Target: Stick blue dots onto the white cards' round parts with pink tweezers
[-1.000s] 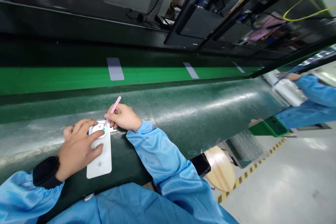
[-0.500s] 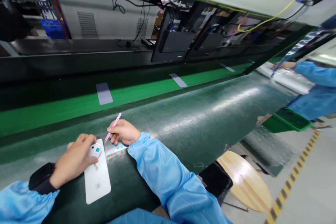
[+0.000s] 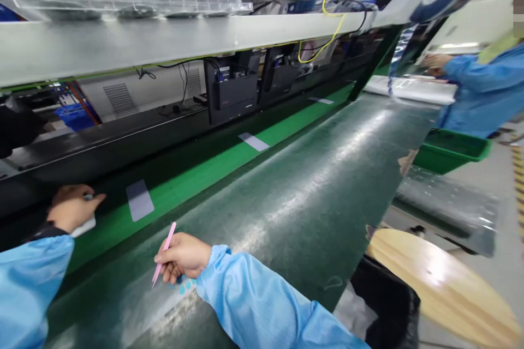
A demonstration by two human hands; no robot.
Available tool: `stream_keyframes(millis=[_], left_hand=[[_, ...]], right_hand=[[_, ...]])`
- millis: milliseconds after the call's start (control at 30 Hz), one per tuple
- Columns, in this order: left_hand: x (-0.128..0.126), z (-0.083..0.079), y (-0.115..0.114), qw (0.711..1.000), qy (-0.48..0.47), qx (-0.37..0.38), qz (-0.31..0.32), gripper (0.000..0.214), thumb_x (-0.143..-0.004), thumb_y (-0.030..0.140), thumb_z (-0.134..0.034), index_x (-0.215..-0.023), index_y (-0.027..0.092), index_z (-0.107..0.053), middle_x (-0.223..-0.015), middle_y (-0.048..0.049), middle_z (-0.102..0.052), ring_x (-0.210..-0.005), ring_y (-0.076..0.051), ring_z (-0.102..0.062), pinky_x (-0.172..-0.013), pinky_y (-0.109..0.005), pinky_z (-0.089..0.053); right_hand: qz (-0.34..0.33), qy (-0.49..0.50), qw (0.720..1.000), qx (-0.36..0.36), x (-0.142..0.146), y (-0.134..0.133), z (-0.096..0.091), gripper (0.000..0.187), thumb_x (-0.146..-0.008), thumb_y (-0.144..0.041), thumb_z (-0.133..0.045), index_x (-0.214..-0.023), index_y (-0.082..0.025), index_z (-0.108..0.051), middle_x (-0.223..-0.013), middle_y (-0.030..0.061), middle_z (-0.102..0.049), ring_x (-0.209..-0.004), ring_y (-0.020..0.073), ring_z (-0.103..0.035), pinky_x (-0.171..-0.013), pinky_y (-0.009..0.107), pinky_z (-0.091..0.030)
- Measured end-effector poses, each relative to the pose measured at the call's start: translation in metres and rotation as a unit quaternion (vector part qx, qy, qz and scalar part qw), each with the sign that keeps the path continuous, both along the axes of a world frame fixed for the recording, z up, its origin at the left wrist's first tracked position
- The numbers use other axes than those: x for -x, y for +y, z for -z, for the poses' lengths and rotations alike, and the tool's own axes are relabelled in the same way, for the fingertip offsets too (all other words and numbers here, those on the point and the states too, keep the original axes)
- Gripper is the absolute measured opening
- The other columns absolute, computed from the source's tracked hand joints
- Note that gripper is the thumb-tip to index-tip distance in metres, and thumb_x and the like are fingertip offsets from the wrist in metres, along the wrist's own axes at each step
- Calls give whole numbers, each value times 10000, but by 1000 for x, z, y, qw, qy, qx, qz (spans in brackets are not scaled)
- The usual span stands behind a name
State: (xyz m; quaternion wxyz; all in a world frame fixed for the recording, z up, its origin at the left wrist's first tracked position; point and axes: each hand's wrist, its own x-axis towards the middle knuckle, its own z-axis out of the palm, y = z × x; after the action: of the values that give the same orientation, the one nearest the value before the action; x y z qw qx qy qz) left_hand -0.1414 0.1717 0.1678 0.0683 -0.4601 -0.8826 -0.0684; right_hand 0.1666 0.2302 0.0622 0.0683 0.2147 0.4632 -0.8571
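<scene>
My right hand [image 3: 184,257] rests on the dark green bench [image 3: 311,196], closed on pink tweezers [image 3: 164,253] whose tips point down to the left. A strip with small teal dots [image 3: 184,287] lies just under that hand. My left hand [image 3: 73,208] reaches out to the bright green conveyor belt [image 3: 196,174] and holds a white phone back cover [image 3: 84,226] down on it; most of the cover is hidden by the hand. A grey cover [image 3: 140,199] lies on the belt just right of it.
More covers [image 3: 254,142] ride the belt farther along. Black boxes [image 3: 233,92] hang under a grey shelf [image 3: 164,38] carrying clear trays. A co-worker in blue [image 3: 478,87] stands at the right by a green bin [image 3: 450,150]. A wooden stool [image 3: 442,278] stands beside me.
My left hand carried the white cover off the bench and out onto the conveyor belt. My right hand stayed on the bench with the tweezers. My head turned up and to the right.
</scene>
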Motion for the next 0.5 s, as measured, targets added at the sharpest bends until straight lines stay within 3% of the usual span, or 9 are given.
stream_keyframes(millis=[100, 233, 333, 500], left_hand=[[-31, 35, 40, 996, -44, 71, 14, 559, -900, 768, -594, -943, 228, -732, -905, -88, -732, -928, -310, -700, -864, -431, -589], [-56, 67, 74, 988, -77, 134, -10, 460, -978, 625, -761, -1086, 179, -728, -1068, -80, -745, -942, -231, -703, -898, -417, -615], [-59, 71, 74, 986, -70, 144, -39, 419, -1036, 557, -755, -1213, 179, -713, -1217, -90, -733, -1021, -232, -714, -937, -435, -633], [-64, 59, 55, 992, -34, 113, -32, 458, -1053, 532, -742, -1350, 189, -678, -1302, -113, -710, -1055, -245, -720, -952, -453, -644]], right_hand=[[2, -4, 1000, -2, -1, 0, 1, 391, -1049, -182, -729, -682, -151, -600, -555, 35, -658, -432, 115, -593, -464, 167, -513], [13, -14, 1000, -4, -5, -1, 1, 371, -1024, -75, -654, -666, -153, -594, -551, 27, -648, -432, 112, -592, -471, 166, -511], [14, -22, 1000, -15, -6, -1, -3, 381, -1025, -53, -624, -659, -154, -593, -548, 24, -643, -428, 108, -586, -457, 161, -497], [15, -24, 999, -22, -4, -1, -8, 395, -1043, -37, -574, -664, -147, -602, -514, 18, -616, -411, 102, -567, -435, 150, -485]])
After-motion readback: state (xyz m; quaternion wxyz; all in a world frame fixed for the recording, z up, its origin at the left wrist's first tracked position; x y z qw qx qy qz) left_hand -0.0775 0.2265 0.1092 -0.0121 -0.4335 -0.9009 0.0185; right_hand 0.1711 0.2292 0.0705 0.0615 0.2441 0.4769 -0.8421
